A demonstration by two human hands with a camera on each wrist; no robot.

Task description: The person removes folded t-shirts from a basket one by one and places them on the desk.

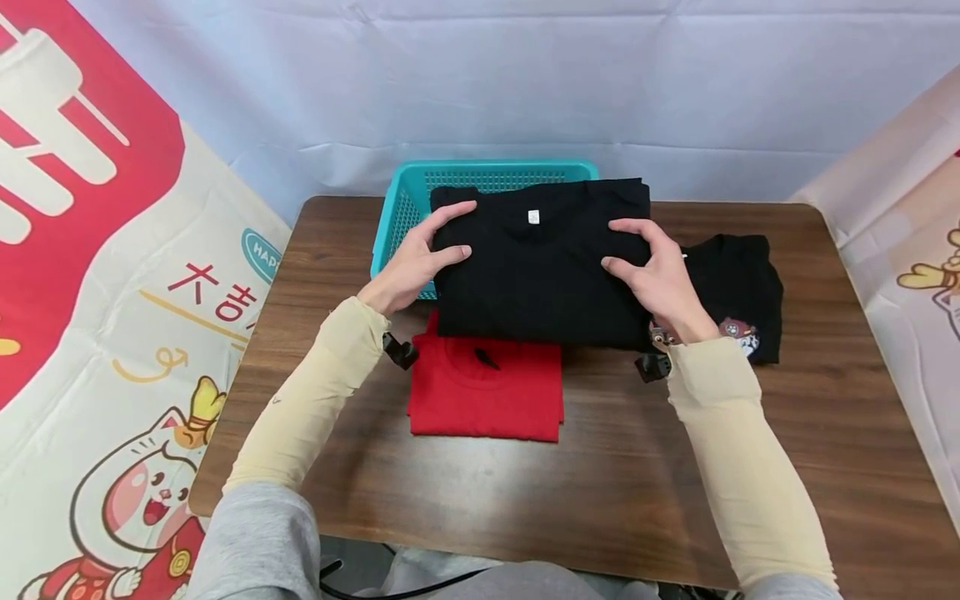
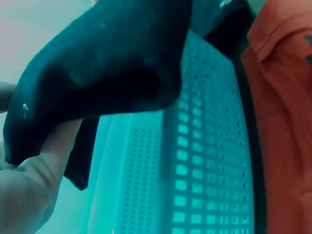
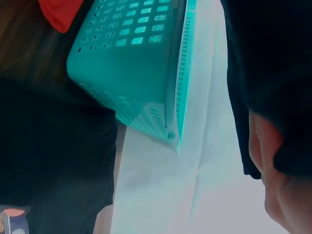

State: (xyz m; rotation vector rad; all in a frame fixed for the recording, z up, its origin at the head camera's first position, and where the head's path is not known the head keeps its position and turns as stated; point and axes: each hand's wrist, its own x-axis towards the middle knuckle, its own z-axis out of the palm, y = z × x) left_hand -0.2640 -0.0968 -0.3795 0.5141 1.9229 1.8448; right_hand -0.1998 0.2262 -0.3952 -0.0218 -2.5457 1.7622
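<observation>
A folded black T-shirt (image 1: 540, 279) with a small white neck label is held up between both hands, overlapping the teal basket (image 1: 386, 229) in the head view. My left hand (image 1: 416, 258) grips its left side, thumb and index finger showing on top. On the opposite side my right hand (image 1: 663, 279) grips the shirt the same way. In the left wrist view, the shirt (image 2: 112, 58) hangs over the basket's perforated wall (image 2: 209, 126). From the right wrist, fingers (image 3: 265, 141) show partly covered by the dark cloth.
A folded red T-shirt (image 1: 487, 400) lies on the wooden table (image 1: 480, 487) in front of the basket. To the right, another black shirt (image 1: 738, 279) with a cartoon print lies partly behind my right hand. A white cloth backdrop (image 1: 525, 83) hangs behind the table.
</observation>
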